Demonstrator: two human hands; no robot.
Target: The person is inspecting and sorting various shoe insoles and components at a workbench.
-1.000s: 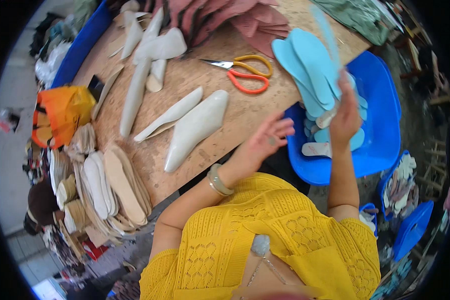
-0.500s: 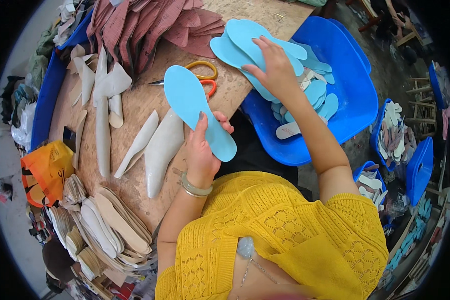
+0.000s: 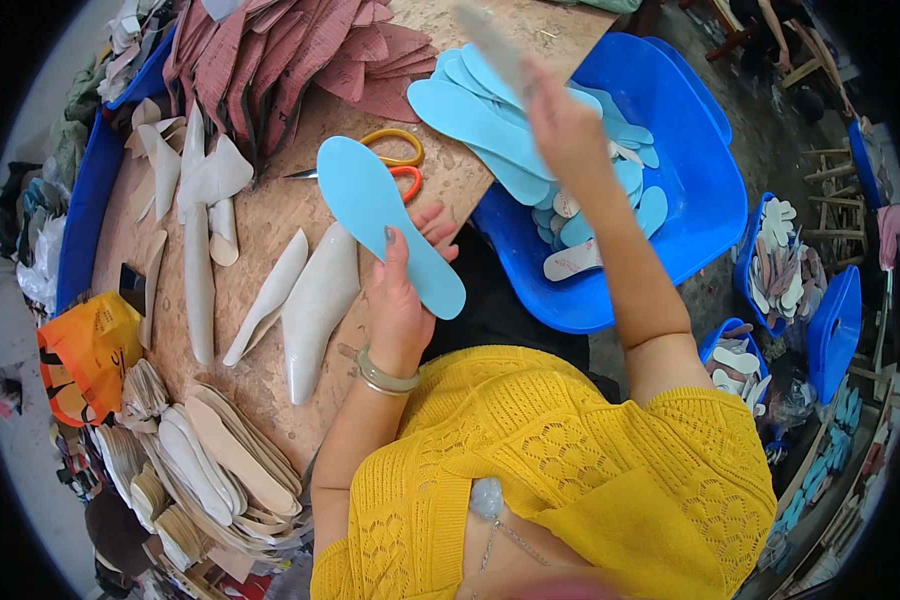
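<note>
A light blue insole (image 3: pixel 375 205) lies across my left hand (image 3: pixel 410 280), its thumb on top and its fingers underneath, over the table edge. My right hand (image 3: pixel 570 125) grips another insole (image 3: pixel 495 48), smeared by motion and tilted up so that a greyish side shows. Right under that hand, a fanned pile of light blue insoles (image 3: pixel 470 112) rests at the table corner and reaches over the blue tub (image 3: pixel 695 210). Scissors (image 3: pixel 395 165) with yellow and red handles lie beyond my left hand, partly covered by its insole.
More insoles lie in the tub. On the wooden table (image 3: pixel 260 300) are curled whitish pieces (image 3: pixel 320 295), a heap of dark red sole-shaped pieces (image 3: pixel 260 70), and stacked beige insoles (image 3: pixel 235 430). An orange bag (image 3: pixel 95 345) hangs at the left edge. Smaller blue tubs (image 3: pixel 835 325) stand right.
My right hand has come up off the pile with one insole, which now tilts upward. The left hand still holds its insole, its fingers slightly more spread. The whole view has shifted a little.
</note>
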